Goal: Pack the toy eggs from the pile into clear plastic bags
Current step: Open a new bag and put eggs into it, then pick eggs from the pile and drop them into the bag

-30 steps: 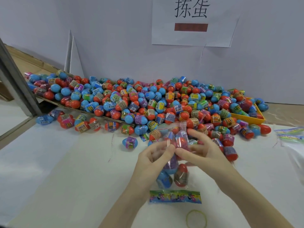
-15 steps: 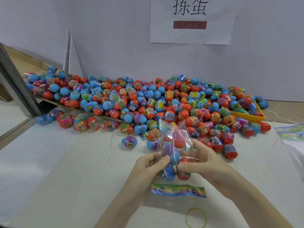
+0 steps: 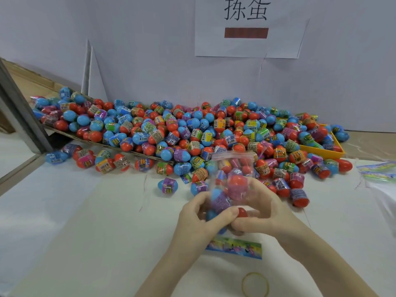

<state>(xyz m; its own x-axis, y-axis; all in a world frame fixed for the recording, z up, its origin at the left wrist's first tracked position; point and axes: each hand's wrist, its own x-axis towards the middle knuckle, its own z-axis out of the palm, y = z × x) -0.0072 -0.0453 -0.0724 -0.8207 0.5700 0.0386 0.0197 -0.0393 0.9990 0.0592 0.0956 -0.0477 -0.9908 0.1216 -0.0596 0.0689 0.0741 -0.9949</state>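
At the far left a grey metal bar [image 3: 20,116] slants down to the white table [image 3: 75,221]. Next to it a sheet of brown cardboard [image 3: 102,144] lies tilted, its near edge raised off the table, and the left part of the pile of toy eggs [image 3: 171,133] rests on it. The pile, red and blue eggs with printed bands, runs along the foot of the pale wall [image 3: 139,61]. A few eggs lie loose on the table in front of the cardboard, and one blue egg [image 3: 167,185] sits apart from the pile, just left of your hands.

Your left hand [image 3: 197,219] has its fingers curled round the lower left side of the clear plastic bag [image 3: 231,183], thumb against the front. The bag stands upright between your hands in front of the pile, its red-striped top edge uppermost, with several red and blue eggs inside. Your right hand [image 3: 263,213] grips the bag's lower right side, fingers wrapped behind it and thumb across the bottom near a red egg.

Below your hands a colourful printed card strip [image 3: 234,247] lies flat on the table, and nearer you a yellow rubber band [image 3: 255,285]. Above, a white paper sign [image 3: 248,26] hangs on the wall. To the right, a yellow tray [image 3: 321,152] sits under the pile's end, and more printed strips [image 3: 377,171] lie at the right edge.
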